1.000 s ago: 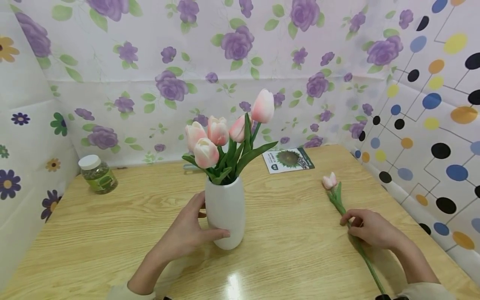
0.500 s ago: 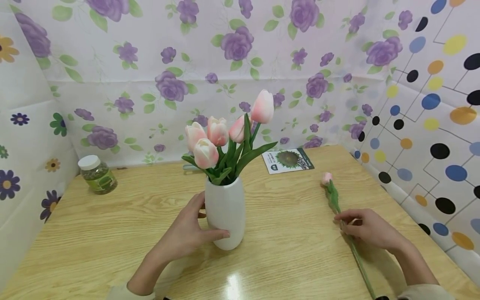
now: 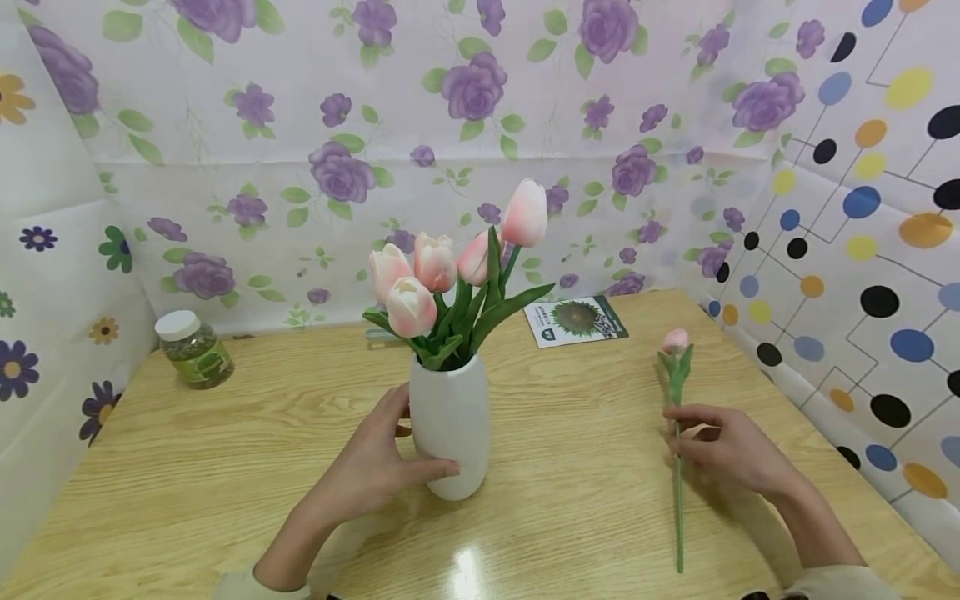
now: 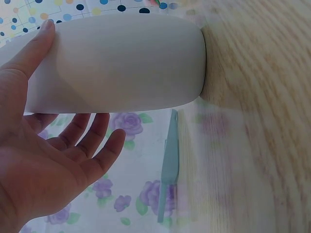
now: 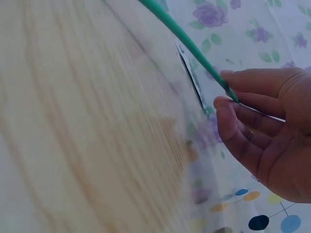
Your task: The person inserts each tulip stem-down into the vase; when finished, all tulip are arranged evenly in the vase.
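Observation:
A white vase [image 3: 452, 433] stands upright on the table, holding several pink-and-white tulips [image 3: 437, 262] with green leaves. My left hand [image 3: 371, 467] grips its lower body, thumb across the front and fingers round the far side; the left wrist view shows that thumb on the vase wall [image 4: 126, 63]. To the right, my right hand [image 3: 727, 446] pinches a single pink tulip [image 3: 676, 341] by its stem, just below the leaves. Its blossom points away from me and the bare lower stem toward me. In the right wrist view, thumb and fingertips meet on the green stem [image 5: 194, 51].
A white-lidded jar [image 3: 197, 350] with a green label stands at the back left. Behind the vase lies a pale teal knife-shaped tool [image 4: 170, 155]. A printed packet [image 3: 576, 321] lies near the floral back wall [image 3: 300, 83]; a dotted sheet [image 3: 862, 250] borders the right side.
The single tulip has swung from slanting to nearly straight up and down in the head view, its stem end moving left. My right hand shifted slightly left; the left hand and vase stayed put.

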Motion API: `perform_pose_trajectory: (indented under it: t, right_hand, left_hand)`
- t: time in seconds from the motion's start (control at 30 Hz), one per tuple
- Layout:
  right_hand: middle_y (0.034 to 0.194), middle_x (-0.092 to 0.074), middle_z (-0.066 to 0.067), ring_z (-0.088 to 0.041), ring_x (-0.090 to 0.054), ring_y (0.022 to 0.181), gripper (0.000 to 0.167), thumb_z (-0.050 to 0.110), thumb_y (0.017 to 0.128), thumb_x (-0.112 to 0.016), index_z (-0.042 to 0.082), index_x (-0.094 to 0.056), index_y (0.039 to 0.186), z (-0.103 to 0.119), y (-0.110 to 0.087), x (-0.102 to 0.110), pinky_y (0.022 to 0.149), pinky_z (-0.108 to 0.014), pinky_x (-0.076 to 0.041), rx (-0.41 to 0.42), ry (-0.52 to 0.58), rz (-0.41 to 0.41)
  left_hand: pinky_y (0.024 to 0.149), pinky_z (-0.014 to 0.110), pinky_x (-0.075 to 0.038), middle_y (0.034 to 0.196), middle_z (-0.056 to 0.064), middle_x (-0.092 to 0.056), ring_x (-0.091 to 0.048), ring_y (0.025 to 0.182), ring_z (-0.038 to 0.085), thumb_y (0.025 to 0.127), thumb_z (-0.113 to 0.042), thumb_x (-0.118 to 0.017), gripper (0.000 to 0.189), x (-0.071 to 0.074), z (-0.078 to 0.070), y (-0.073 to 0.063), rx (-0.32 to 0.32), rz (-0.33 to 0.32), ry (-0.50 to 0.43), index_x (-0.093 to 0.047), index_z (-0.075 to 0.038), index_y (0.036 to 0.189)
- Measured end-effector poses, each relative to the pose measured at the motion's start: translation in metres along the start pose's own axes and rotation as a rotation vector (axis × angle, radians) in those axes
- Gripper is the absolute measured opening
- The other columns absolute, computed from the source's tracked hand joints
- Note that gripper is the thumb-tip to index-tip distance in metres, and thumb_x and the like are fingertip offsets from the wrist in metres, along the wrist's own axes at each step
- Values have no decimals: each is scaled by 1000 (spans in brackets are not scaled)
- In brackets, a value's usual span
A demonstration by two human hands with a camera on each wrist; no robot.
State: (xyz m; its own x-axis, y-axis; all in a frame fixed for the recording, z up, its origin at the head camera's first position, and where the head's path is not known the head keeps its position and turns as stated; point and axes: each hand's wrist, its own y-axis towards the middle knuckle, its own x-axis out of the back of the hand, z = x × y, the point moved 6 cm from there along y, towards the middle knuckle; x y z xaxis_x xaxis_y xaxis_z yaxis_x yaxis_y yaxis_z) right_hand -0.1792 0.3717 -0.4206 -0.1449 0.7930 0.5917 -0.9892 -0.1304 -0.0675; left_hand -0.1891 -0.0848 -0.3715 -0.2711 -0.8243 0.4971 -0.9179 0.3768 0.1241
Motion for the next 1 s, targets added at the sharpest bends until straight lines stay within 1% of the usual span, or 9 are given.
perform_pose_trajectory:
  t: [0.13,0.33,0.4,0.47,0.53,0.6,0.73,0.83,1.0]
  right_hand:
    - [125,-68,-22,-13,-72,87,52,19,99,-76,1,-61,145,4,1,1,67,-33,-62,13,-11,-47]
    - [130,-69,-21,-17,-74,83,54,24,98,-78,2,-62,145,15,3,2,71,-33,-62,25,-22,-120]
    - [126,-70,-19,-19,-74,81,56,26,98,-79,3,-61,145,21,3,2,72,-32,-61,33,-17,-147]
    - [119,-71,-15,-20,-74,80,57,27,97,-79,3,-61,145,27,2,1,73,-32,-61,45,6,-177]
    - [111,-72,-7,-20,-73,78,55,27,98,-79,4,-61,145,34,2,1,73,-32,-61,60,46,-208]
    - [105,-72,3,-19,-72,78,51,21,99,-77,5,-61,144,42,2,0,73,-32,-62,79,96,-234]
    - [99,-70,14,-14,-71,77,45,14,100,-74,9,-63,144,57,1,-2,76,-27,-61,112,177,-293]
    - [97,-70,11,-13,-72,76,44,13,98,-77,10,-65,141,68,2,-2,76,-24,-60,138,278,-337]
    - [95,-70,4,-12,-71,73,44,9,94,-81,6,-69,136,85,6,-4,70,-24,-61,200,454,-392]
  left_hand:
    - [107,56,-48,147,3,-54,-55,131,26,77,-37,-96,97,0,0,0,-6,1,0,-43,-19,156]
    - [106,55,-49,147,3,-54,-54,132,25,77,-36,-96,96,1,0,0,-15,1,-1,-43,-20,156]
    - [106,56,-49,146,2,-56,-55,132,25,77,-36,-96,95,0,-1,1,-16,5,-4,-44,-20,156]
    - [106,56,-49,145,1,-57,-56,131,25,78,-36,-96,94,0,-1,1,-16,15,-10,-44,-21,155]
    - [107,56,-49,144,-1,-59,-57,131,24,79,-38,-95,93,0,-1,1,-19,28,-11,-44,-22,155]
    - [108,55,-49,144,-1,-60,-58,131,24,80,-39,-94,93,-1,-2,1,-27,46,-14,-43,-22,156]
    - [110,53,-48,146,-1,-58,-58,132,24,83,-37,-91,93,-1,-2,0,-44,86,-36,-39,-24,159]
    - [110,52,-49,145,-1,-59,-58,131,24,83,-34,-91,92,0,-2,-1,-57,89,-51,-39,-24,159]
    - [104,50,-49,138,-2,-62,-59,126,22,80,-36,-94,88,-3,-3,1,-95,54,-54,-46,-23,153]
